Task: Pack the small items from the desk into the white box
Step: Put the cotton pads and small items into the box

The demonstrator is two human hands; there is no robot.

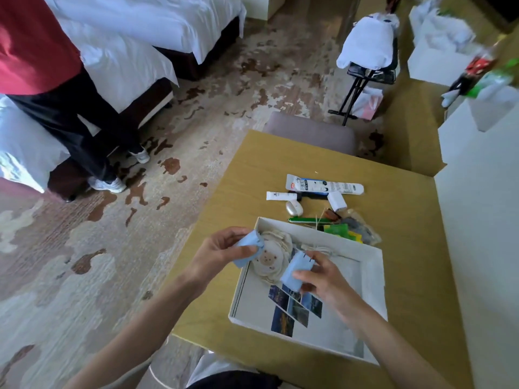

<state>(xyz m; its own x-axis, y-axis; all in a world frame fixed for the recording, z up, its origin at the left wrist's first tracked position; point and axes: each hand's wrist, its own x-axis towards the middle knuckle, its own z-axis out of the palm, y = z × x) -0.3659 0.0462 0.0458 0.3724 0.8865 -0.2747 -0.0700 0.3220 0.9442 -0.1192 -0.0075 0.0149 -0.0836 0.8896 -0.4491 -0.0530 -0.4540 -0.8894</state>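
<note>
The white box (373, 273) lies open on the wooden desk (252, 175) in front of me. Inside it are a round bear-print pad (269, 261), a coiled white cord (320, 248) and a sheet of small photos (292, 310). My left hand (222, 254) grips one light blue piece (248, 244) over the box's left edge. My right hand (320, 276) grips a second light blue piece (296, 270) above the box's middle. Beyond the box lie a large white tube (323, 186), a small white tube (280, 195), a white earbud case (294, 208), a white charger (337, 201), a green pen (306, 219) and green packets (337, 230).
A person in a red top and dark trousers (56, 108) stands at the left beside white beds (126, 51). A grey chair (311, 133) sits behind the desk. A white wall panel (483, 220) borders the desk's right side. A folding stand with white cloth (368, 49) is farther back.
</note>
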